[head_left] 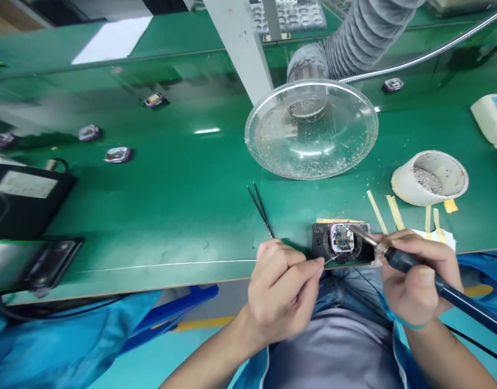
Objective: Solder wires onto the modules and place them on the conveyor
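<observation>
My right hand [422,275] is wrapped round the handle of a soldering iron [410,265], its tip on or just above a small square circuit board in a pinkish-silver watch-like case [342,237]. That case sits in a black fixture [321,240] marked K76 at the table's front edge. Between thumb and forefinger, my left hand [284,286] pinches a thin silvery solder wire [331,258] that points towards the case. Dark tweezers [260,209] stick out from the same hand, tips pointing away; their rear is hidden in my palm.
Behind the fixture stands a clear fume-extractor hood [313,156] on a grey hose [362,38]. A white cup of metal granules [406,186] and yellow tape strips [377,212] lie right. Several similar cases [118,155] are scattered about; a black device [25,189] is far left.
</observation>
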Tool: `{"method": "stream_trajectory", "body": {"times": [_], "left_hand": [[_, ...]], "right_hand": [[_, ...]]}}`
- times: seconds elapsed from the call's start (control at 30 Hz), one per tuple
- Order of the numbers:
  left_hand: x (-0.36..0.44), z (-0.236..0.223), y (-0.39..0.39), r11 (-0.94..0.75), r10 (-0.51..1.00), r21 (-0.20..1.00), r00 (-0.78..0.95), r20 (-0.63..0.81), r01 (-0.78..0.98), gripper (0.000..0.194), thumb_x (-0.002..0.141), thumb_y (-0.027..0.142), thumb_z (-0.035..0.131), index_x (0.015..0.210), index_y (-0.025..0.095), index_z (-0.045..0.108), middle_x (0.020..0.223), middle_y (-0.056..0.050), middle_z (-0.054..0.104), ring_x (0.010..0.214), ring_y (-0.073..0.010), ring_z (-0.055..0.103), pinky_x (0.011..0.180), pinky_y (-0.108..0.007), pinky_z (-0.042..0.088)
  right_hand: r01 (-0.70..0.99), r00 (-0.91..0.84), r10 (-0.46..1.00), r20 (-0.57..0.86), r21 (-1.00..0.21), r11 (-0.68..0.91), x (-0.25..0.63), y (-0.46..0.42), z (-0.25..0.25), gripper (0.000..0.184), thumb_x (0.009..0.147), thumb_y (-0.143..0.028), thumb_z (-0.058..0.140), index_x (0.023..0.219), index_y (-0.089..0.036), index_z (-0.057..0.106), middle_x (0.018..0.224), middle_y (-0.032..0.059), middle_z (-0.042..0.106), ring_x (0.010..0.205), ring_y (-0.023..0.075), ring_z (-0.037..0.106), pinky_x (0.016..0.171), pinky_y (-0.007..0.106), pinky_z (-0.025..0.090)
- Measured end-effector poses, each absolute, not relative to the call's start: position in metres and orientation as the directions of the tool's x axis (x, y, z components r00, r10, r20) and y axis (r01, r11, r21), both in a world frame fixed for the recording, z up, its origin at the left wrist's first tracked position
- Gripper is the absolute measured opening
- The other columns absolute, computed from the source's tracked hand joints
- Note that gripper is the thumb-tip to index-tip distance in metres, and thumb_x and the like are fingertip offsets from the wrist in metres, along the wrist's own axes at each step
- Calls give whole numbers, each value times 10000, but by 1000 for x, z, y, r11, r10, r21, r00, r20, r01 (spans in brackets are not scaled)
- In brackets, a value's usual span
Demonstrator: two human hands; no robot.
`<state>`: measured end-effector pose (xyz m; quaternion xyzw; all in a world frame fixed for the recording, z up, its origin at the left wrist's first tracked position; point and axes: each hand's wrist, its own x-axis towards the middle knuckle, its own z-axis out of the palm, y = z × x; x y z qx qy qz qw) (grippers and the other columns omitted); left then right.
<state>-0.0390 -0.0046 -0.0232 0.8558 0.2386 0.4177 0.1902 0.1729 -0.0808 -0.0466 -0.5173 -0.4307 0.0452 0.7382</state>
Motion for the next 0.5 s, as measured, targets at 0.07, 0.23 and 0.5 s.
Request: {"method": "stream_trajectory", "body": {"times": [0.07,0.23,0.5], "left_hand": [[-47,-19,-6,-815,549,529,604,578,234,215,1008,43,755,1195,147,779,969,-46,716,866,-197,656,869,-427,518],[-69,-23,24,-805,593,386,628,504,450,367,1084,38,639,1395,188,764,1158,-104,774,1057,-243,717,926,-430,510],[-117,-33,101,-460,860,153,396,322,875,274,1162,315,583,1269,245,825,1457,-169,783,1355,-410,685,1094,-573,481]], "right_hand": [[368,654,496,571,-813,451,173,-78,-46,302,1115,-501,765,1129,-204,818,896,48,766,810,264,788,677,410,639],[397,629,519,579,-813,425,177,-81,-48,302,1130,-509,773,1198,-222,839,963,66,790,834,282,798,682,438,632],[488,521,629,576,-806,333,186,-94,-51,296,1156,-448,743,1300,-200,816,1125,91,819,993,290,814,830,446,678]]}}
